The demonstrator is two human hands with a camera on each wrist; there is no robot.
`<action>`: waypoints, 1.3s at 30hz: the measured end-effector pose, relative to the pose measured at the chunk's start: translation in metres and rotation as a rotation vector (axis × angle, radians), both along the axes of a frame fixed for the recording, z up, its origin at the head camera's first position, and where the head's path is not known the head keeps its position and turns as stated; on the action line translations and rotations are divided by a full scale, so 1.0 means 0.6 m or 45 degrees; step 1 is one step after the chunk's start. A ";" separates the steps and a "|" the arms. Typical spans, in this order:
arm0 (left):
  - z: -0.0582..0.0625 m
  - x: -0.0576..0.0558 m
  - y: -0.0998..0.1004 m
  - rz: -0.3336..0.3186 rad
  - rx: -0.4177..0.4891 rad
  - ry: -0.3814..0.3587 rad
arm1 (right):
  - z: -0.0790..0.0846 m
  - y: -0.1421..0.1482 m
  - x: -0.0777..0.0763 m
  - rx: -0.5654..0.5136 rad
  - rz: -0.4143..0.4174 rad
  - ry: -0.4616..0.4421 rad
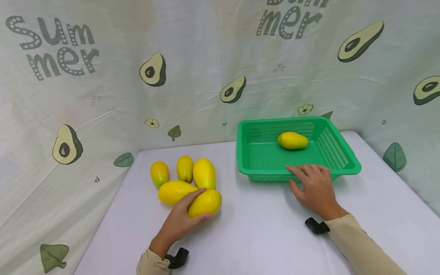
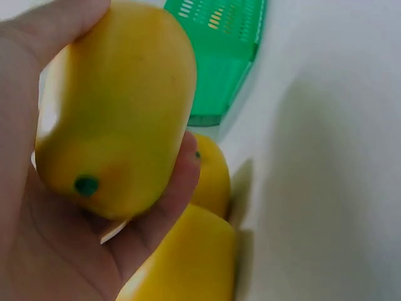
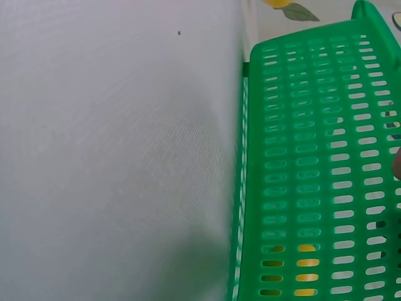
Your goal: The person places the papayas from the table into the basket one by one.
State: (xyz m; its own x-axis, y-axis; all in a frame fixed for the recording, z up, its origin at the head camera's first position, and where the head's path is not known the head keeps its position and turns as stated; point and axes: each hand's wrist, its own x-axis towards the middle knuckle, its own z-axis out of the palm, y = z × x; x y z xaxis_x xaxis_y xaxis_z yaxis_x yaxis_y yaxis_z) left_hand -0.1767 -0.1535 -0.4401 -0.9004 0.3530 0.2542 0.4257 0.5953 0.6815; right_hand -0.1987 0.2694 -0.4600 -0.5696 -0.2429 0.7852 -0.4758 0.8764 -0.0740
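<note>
One yellow mango (image 1: 206,202) is in my left grip (image 1: 180,221), thumb along its near side and fingers round its far side; I cannot tell whether its underside touches the bench (image 1: 254,233). Four more mangoes (image 1: 204,172) crowd the back and left of that hand. The sideways mango (image 1: 173,192) lies closest to my fingers, and the green-tipped mango (image 1: 159,173) is outermost, a strip of white between it and the bench's left edge. So my tight side is left and behind; to the right, a broad stretch of white runs from my fruit to the basket (image 1: 261,173).

That green basket sits toward the back right, its rear side near the patterned cloth (image 1: 192,46), with a narrower band of bench between it and the right edge. The sixth mango (image 1: 293,140) lies on its side in there, near the far wall, with green floor in front of it. My right grip (image 1: 315,187) is at the basket's front rim, thumb lower, outside the wall; some fingertips are hard to make out, so I cannot tell whether it is closed on that edge.
</note>
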 end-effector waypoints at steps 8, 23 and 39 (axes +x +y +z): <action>0.034 -0.021 0.010 -0.015 -0.060 0.167 | 0.000 -0.013 -0.015 0.011 0.017 -0.012; 0.104 -0.078 0.046 0.002 -0.109 0.004 | -0.005 -0.011 -0.011 0.021 0.037 -0.025; 0.136 -0.125 0.085 -0.097 -0.124 -0.002 | -0.002 0.004 0.000 0.028 0.015 -0.031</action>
State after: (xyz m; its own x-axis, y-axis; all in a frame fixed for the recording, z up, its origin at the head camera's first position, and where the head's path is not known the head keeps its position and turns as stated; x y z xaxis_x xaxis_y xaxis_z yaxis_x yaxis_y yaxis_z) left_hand -0.2516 -0.1022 -0.3588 -0.8704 0.4436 0.2137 0.4712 0.6245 0.6228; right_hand -0.1987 0.2719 -0.4612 -0.5851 -0.2668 0.7658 -0.4845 0.8723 -0.0663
